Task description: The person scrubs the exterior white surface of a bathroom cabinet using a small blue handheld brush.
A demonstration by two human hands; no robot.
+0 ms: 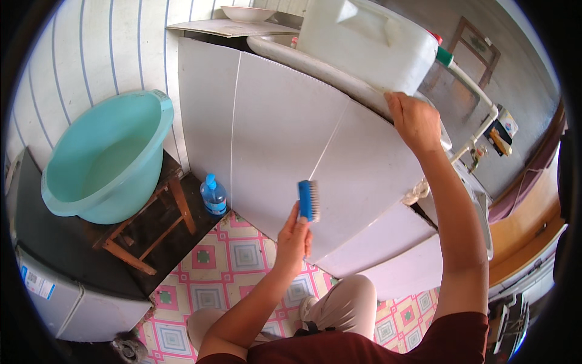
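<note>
My left hand (pixel 294 244) is closed around the handle of a blue brush (pixel 308 201). The brush stands upright with its pale bristles facing right, in front of a white panel (pixel 273 133). My right hand (pixel 417 121) is raised, its fingers curled over a white ledge (pixel 330 70) along the panel's top. Just behind that hand, a large translucent white jerrycan (pixel 367 48) rests on the ledge. The fingers' far side is hidden.
At the left, a turquoise basin (pixel 136 176) sits tilted on a wooden stool (pixel 182 206). A blue bottle (pixel 213 197) stands by the panel's foot. A white pipe (pixel 479 91) and tap (pixel 478 155) are at the right. Pink patterned flooring (pixel 209 258) lies below.
</note>
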